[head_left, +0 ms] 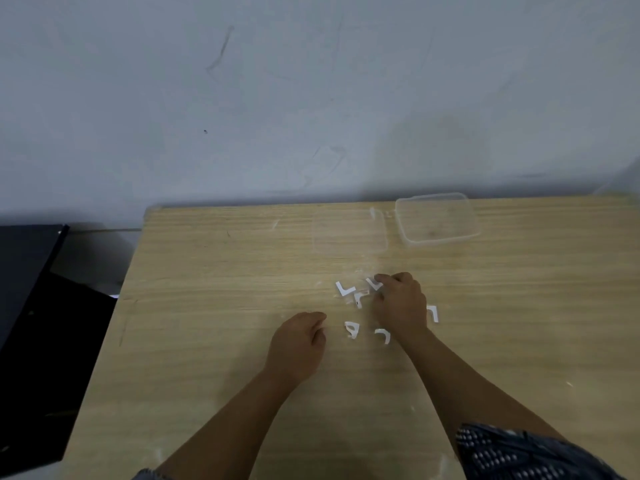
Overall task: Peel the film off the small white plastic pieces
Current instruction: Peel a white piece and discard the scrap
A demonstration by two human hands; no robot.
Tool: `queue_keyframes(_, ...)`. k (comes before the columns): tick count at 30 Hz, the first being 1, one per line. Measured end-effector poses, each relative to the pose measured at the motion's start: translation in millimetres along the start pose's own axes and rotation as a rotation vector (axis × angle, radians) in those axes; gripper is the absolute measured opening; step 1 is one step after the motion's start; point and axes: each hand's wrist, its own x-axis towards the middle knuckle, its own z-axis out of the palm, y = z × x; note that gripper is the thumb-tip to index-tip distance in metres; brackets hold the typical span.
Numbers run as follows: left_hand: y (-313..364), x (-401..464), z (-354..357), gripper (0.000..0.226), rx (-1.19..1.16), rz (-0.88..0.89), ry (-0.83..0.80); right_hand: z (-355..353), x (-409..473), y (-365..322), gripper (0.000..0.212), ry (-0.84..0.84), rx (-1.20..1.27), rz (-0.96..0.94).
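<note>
Several small white L-shaped plastic pieces lie scattered on the wooden table (214, 271). One piece (344, 289) lies left of my right hand, another (360, 299) beside it, one (351, 330) nearer me, one (383, 336) by my right wrist, one (433, 313) to the right. My right hand (398, 303) reaches forward and its fingertips pinch a white piece (374, 284). My left hand (298, 344) rests on the table with fingers loosely curled and holds nothing.
A clear plastic container (438, 218) stands at the back right of the table, its clear lid (349, 230) flat to its left. A black object (41, 323) sits left of the table. A grey wall rises behind.
</note>
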Motion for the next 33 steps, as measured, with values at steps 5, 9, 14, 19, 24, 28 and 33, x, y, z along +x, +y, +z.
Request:
queue_keyframes(5, 0.9, 4.1, -1.1, 0.033, -0.011, -0.011, -0.011, 3.0, 5.7, 3.4, 0.031, -0.010, -0.045, 0.010)
queue_keyframes(9, -0.1, 4.8, -5.0, 0.034, -0.004, -0.004, -0.012, 0.0, 3.6, 8.0, 0.024, 0.070, -0.003, -0.009)
queue_keyframes(14, -1.1, -3.9, -15.3, 0.032, -0.055, 0.008, 0.015, -10.3, -11.6, 11.7, 0.023, 0.178, 0.058, 0.040)
queue_keyframes(19, -5.0, -20.9, -31.9, 0.030, -0.093, 0.045, 0.037, -17.6, -46.4, -6.3, 0.019, 0.171, 0.267, 0.092)
queue_keyframes(24, -9.6, -43.7, -59.3, 0.027, -0.180, 0.093, 0.073, -16.6, -98.7, -45.9, 0.012, 0.152, 0.469, 0.126)
queue_keyframes(28, -10.2, -62.2, -79.1, 0.028, -0.297, 0.096, 0.079, -13.9, -138.1, -82.8, 0.009, 0.162, 0.556, 0.111)
queue_keyframes(33, -7.4, -81.5, -103.4, 0.032, -0.343, 0.145, -0.002, -12.3, -175.8, -122.5, 0.011, 0.145, 0.676, 0.095)
